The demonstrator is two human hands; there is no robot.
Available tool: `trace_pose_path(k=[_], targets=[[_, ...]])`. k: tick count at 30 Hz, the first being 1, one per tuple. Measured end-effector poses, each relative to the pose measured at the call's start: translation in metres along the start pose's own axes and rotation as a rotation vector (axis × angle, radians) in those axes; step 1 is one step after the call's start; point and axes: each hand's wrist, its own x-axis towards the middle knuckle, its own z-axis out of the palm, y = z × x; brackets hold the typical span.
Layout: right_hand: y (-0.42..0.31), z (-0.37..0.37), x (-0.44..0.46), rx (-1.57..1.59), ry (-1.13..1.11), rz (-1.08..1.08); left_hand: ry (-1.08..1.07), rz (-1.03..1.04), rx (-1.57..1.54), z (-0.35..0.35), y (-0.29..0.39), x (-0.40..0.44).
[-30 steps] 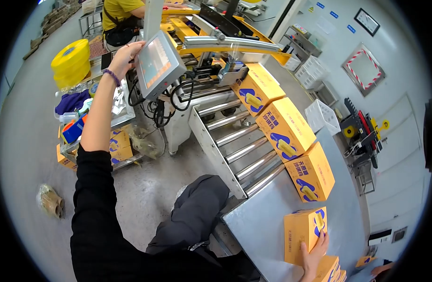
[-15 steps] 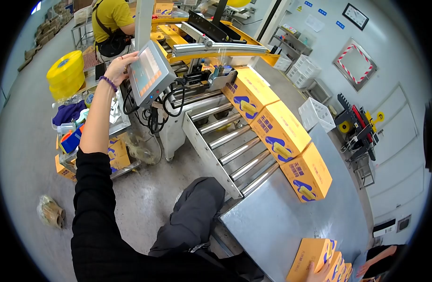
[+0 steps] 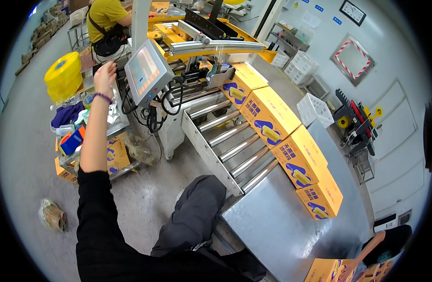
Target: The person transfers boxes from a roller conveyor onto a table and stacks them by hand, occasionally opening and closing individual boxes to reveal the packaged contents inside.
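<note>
My left hand [image 3: 104, 77], with a purple bead bracelet on the wrist, is raised in the air left of a touchscreen panel [image 3: 144, 75]. It holds nothing; its fingers are loosely bent and apart from the screen. My right hand is out of view. Several orange cartons [image 3: 272, 117] stand in a row from the conveyor's machine end onto the metal table [image 3: 272, 216]. More cartons [image 3: 319, 270] are at the bottom right edge, where another person's bare arm [image 3: 372, 249] reaches over them.
Steel rollers [image 3: 234, 148] lie left of the carton row. A cart holds yellow tape rolls [image 3: 63, 75], a purple cloth [image 3: 68, 114] and a tape dispenser [image 3: 72, 141]. Another person in a yellow shirt [image 3: 108, 19] stands behind. A white crate [image 3: 314, 110] sits beyond the table.
My left hand has come off the screen's edge, moving left. The carton row has advanced along the table, showing one more carton. My right hand has left view, and the other person's arm has reached in.
</note>
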Motion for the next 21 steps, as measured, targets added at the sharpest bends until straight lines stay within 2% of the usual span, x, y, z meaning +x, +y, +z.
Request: trace_pose_path(k=[2, 5, 8, 9, 10, 11, 12, 13, 14, 15, 16, 17, 18, 19, 20, 21], targets=[[0.027, 0.012, 0.021, 0.001, -0.039, 0.065, 0.108, -0.017, -0.053, -0.027, -0.007, -0.016], [0.069, 0.046, 0.070, 0.025, -0.084, 0.097, 0.159, -0.064, -0.075, -0.060, -0.015, -0.015], [0.092, 0.101, 0.143, 0.135, -0.058, -0.046, 0.251, 0.075, -0.057, -0.058, -0.008, -0.038], [0.086, 0.123, 0.170, 0.203, -0.023, -0.140, 0.150, 0.145, 0.013, -0.069, -0.022, -0.048], [0.065, 0.137, 0.191, 0.261, -0.001, -0.214, 0.048, 0.216, 0.085, -0.080, -0.030, -0.063], [0.017, 0.129, 0.199, 0.302, -0.002, -0.266, 0.146, 0.212, 0.066, -0.063, -0.035, -0.108], [-0.038, 0.115, 0.204, 0.343, -0.005, -0.318, 0.100, 0.139, 0.270, -0.071, -0.051, -0.143], [-0.072, 0.114, 0.222, 0.391, -0.046, -0.334, 0.030, 0.162, 0.254, -0.065, -0.068, -0.196], [-0.097, 0.125, 0.232, 0.439, -0.088, -0.350, -0.008, 0.118, 0.385, -0.053, -0.072, -0.255], [-0.108, 0.149, 0.250, 0.399, -0.126, -0.355, -0.145, 0.015, 0.371, -0.041, -0.063, -0.319], [-0.115, 0.167, 0.266, 0.354, -0.166, -0.360, -0.318, 0.028, 0.465, -0.059, -0.095, -0.360], [-0.119, 0.173, 0.271, 0.352, -0.170, -0.360, -0.425, -0.054, 0.579, -0.074, -0.117, -0.410], [-0.125, 0.176, 0.276, 0.363, -0.145, -0.372, -0.684, -0.218, 0.762, -0.064, -0.081, -0.453], [-0.127, 0.177, 0.280, 0.372, -0.118, -0.378, -1.021, 0.010, 0.771, -0.072, -0.085, -0.478], [-0.126, 0.182, 0.290, 0.374, -0.120, -0.368, -1.282, 0.282, 0.655, -0.080, -0.099, -0.495], [-0.119, 0.189, 0.304, 0.289, -0.117, -0.413, -1.398, 0.341, 0.602, -0.081, -0.103, -0.510]])
